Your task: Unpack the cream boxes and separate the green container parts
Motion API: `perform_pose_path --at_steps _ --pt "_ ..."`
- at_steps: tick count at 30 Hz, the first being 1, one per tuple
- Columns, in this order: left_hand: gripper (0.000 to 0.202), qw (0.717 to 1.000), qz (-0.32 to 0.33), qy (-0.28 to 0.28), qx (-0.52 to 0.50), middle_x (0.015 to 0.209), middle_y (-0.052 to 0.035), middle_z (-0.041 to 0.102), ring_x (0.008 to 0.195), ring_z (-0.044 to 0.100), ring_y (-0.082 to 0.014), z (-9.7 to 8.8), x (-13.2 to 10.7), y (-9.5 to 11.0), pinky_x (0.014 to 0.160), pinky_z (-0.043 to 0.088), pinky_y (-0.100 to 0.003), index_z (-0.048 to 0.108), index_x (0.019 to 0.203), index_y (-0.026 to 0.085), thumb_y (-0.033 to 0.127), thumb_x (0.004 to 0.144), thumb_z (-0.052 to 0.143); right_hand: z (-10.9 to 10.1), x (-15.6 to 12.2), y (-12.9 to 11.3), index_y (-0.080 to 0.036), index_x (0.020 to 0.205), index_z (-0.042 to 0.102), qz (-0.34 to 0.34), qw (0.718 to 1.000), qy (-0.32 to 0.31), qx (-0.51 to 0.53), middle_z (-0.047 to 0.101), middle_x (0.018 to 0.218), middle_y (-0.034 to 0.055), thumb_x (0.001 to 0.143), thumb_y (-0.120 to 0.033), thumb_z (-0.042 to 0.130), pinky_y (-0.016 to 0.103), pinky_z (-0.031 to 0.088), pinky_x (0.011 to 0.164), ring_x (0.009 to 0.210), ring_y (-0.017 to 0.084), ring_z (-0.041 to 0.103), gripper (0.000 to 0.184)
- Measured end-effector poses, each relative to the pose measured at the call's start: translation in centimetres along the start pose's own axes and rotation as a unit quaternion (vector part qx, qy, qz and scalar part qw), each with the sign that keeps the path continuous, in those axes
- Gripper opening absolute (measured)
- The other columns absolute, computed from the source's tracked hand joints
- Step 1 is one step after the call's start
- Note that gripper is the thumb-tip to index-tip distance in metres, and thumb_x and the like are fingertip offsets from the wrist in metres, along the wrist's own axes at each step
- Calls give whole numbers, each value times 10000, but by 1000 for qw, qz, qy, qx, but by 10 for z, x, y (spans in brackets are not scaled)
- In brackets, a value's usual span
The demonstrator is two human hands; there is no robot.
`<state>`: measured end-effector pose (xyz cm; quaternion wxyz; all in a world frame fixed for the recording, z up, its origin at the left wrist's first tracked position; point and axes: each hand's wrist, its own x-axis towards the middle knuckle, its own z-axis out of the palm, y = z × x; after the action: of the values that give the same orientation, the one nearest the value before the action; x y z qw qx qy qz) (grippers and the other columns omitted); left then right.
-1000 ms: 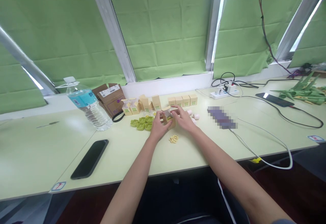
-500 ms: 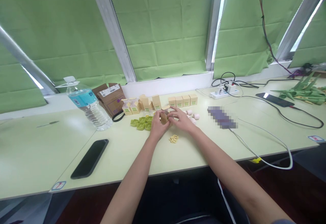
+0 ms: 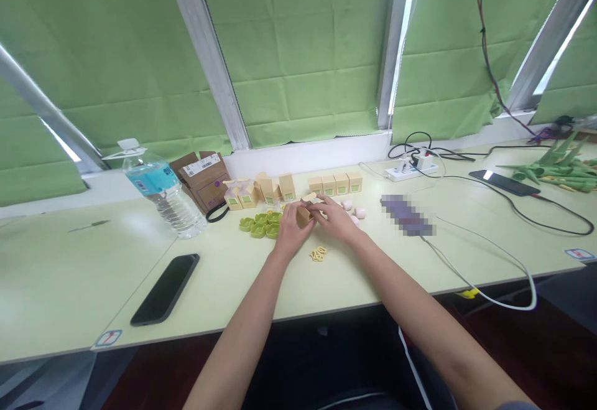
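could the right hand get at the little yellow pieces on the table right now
Probably yes: the yellow pieces lie on the near side of the right hand with nothing in between, though it would likely have to leave the cardboard box to the left hand.

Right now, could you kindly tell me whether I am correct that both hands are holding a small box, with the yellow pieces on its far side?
Not quite: the head view shows the yellow pieces on the near side of the small box. The left hand and right hand do hold it.
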<state>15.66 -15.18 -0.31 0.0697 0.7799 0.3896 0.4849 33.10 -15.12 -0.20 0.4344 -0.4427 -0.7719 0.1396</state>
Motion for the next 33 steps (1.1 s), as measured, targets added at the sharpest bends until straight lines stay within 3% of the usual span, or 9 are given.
perform_pose_path --at_steps 6,11,17,23,33 --pt "372 999 37 -24 29 1165 -64 596 1132 575 -243 -1 -1 -2 952 491 -400 534 1183 253 210 846 685 -4 2 4 -281 1076 749 -13 999 -11 -50 544 1424 87 964 -280 563 418 499 1026 1391 281 474 217" --pt "379 996 58 -44 46 1176 -69 561 1133 567 -239 -1 -2 -3 946 503 -399 529 1205 250 201 857 673 -5 2 4 -258 1013 759 -8 997 -8 -75 519 1467 78 943 -246 598 384 522 980 1213 250 623 176" --pt "396 996 72 -37 40 1165 -63 575 1133 567 -234 0 -2 -1 956 501 -396 524 1210 253 198 852 681 -3 2 2 -259 1026 744 -10 998 10 -69 577 1388 70 969 -219 542 342 541 886 1060 223 677 213" --pt "368 997 66 -19 20 1151 -63 605 1115 575 -225 2 -1 3 939 503 -384 538 1177 242 224 847 700 0 4 5 -233 934 705 -50 997 50 -18 623 1299 76 950 -192 541 382 505 965 1186 243 605 170" --pt "388 999 48 1 -8 1164 -71 623 1114 594 -252 3 -1 -1 942 506 -445 540 1187 278 264 842 717 1 7 10 -243 937 681 -67 989 126 43 632 1275 98 974 -299 521 418 487 1001 1214 246 592 173"
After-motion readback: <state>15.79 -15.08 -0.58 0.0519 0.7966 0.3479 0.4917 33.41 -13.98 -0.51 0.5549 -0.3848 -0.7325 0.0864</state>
